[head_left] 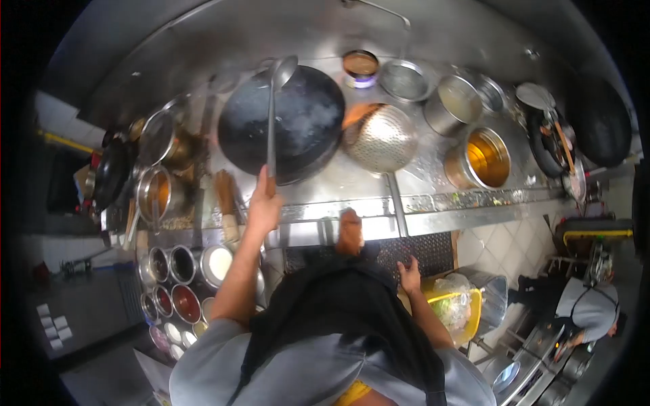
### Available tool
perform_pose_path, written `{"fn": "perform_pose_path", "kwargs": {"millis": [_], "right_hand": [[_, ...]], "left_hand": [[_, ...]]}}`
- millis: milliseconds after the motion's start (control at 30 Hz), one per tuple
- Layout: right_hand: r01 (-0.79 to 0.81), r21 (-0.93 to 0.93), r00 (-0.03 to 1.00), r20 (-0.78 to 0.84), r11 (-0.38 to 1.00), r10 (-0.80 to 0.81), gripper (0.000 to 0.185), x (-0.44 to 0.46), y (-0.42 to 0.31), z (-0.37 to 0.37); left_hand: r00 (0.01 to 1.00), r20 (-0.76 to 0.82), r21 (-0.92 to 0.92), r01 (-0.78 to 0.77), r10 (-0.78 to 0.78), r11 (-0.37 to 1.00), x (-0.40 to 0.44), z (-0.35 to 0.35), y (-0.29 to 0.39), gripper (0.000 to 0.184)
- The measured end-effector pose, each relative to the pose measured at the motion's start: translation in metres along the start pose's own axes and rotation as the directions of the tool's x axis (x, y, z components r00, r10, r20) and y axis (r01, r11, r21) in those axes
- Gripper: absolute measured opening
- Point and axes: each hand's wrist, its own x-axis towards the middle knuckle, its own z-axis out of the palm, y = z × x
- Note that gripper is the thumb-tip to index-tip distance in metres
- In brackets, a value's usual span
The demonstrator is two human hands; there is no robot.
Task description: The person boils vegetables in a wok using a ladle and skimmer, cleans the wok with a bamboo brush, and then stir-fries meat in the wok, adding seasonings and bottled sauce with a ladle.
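Observation:
My left hand (pixel 265 205) grips the wooden end of a long ladle (pixel 272 128). The ladle's bowl lies at the far rim of a big dark wok (pixel 311 152), and whitish steam or smoke hangs over the wok. Low on the right, my right hand (pixel 409 275) holds nothing, its thumb and fingers apart. Beyond it a perforated strainer (pixel 381 139) rests on the steel stove top, its long handle (pixel 397 206) reaching over the front edge towards me. Orange flame glow shows at the strainer's left side.
Right of the strainer stand a steel pot (pixel 455 105) and a container of amber liquid (pixel 487 162). Seasoning bowls (pixel 185 302) crowd the lower left, near a brush-like tool (pixel 225 196). A yellow-rimmed bin (pixel 472 318) stands lower right. Another person (pixel 588 308) works at far right.

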Motion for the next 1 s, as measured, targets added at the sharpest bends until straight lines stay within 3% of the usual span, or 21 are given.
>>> {"fn": "perform_pose_path", "kwargs": {"millis": [67,100,133,167,267,333,400,500,533,600,633,733,800,900,933,967,1000], "right_hand": [[-0.142,-0.029,0.985,-0.105,0.989,0.139,0.068,-0.004,0.084,-0.02],[0.053,-0.216,0.929,-0.347,0.975,-0.127,0.068,0.003,0.184,-0.003],[-0.155,-0.038,0.956,-0.258,0.987,0.14,0.069,-0.008,0.22,-0.018],[-0.387,0.09,0.906,-0.149,0.918,0.397,0.069,-0.019,0.253,-0.033],[-0.571,0.377,0.768,-0.068,0.729,0.637,0.068,-0.079,0.205,-0.09],[-0.502,0.501,0.76,-0.132,0.705,0.636,0.067,-0.103,0.201,-0.101],[-0.5,0.482,0.752,-0.17,0.719,0.637,0.063,-0.118,0.2,-0.106],[-0.426,0.487,0.781,-0.228,0.762,0.582,0.065,-0.128,0.192,-0.105],[-0.492,0.469,0.779,-0.14,0.734,0.611,0.065,-0.132,0.19,-0.108],[-0.477,0.378,0.813,-0.154,0.793,0.562,0.063,-0.129,0.187,-0.107],[-0.465,0.384,0.824,-0.143,0.798,0.549,0.062,-0.127,0.185,-0.107],[-0.384,0.328,0.888,-0.126,0.863,0.443,0.058,-0.102,0.161,-0.107],[-0.259,0.189,0.95,-0.125,0.947,0.285,0.055,-0.073,0.14,-0.106],[0.219,-0.057,0.935,-0.274,0.974,-0.226,0.036,-0.013,0.07,-0.083],[0.256,-0.001,0.932,-0.264,0.967,-0.247,0.035,-0.006,0.005,-0.076],[0.174,0.052,0.977,-0.138,0.983,-0.166,0.035,-0.004,-0.057,-0.071],[0.281,0.037,0.954,-0.116,0.959,-0.276,0.034,0.005,-0.092,-0.051]], "left_hand": [[0.991,0.071,-0.258,0.129,-0.114,0.958,0.004,0.069,0.048,0.076],[0.974,0.166,-0.321,0.2,-0.152,0.926,0.012,0.101,0.063,0.076],[0.947,0.262,-0.373,0.276,-0.185,0.886,0.022,0.132,0.078,0.076],[0.937,0.303,-0.41,0.295,-0.177,0.863,0.035,0.164,0.093,0.075],[0.91,0.395,-0.428,0.306,-0.128,0.851,0.097,0.275,0.104,0.078],[0.944,0.289,-0.395,0.267,-0.157,0.879,0.128,0.342,0.126,0.062],[0.924,0.326,-0.45,0.338,-0.2,0.827,0.163,0.398,0.135,0.032],[0.689,0.636,-0.661,0.719,-0.349,0.214,0.2,0.437,0.16,0.002],[0.686,0.676,-0.693,0.716,-0.271,0.085,0.201,0.438,0.164,0.004],[0.693,0.712,-0.7,0.692,-0.107,-0.175,0.198,0.421,0.173,0.01],[0.731,0.681,-0.72,0.653,-0.053,-0.234,0.189,0.41,0.172,0.011],[0.677,0.725,-0.582,0.7,0.127,-0.413,0.181,0.363,0.148,0.011],[0.683,0.691,-0.558,0.713,0.239,-0.425,0.157,0.313,0.147,0.013],[0.619,0.701,-0.457,0.771,0.355,-0.444,0.13,0.237,0.129,0.01],[0.639,0.693,-0.497,0.76,0.336,-0.419,0.118,0.208,0.126,0.008],[0.647,0.69,-0.513,0.754,0.325,-0.411,0.106,0.176,0.125,0.009],[0.654,0.688,-0.526,0.748,0.314,-0.404,0.093,0.144,0.124,0.01]]}}
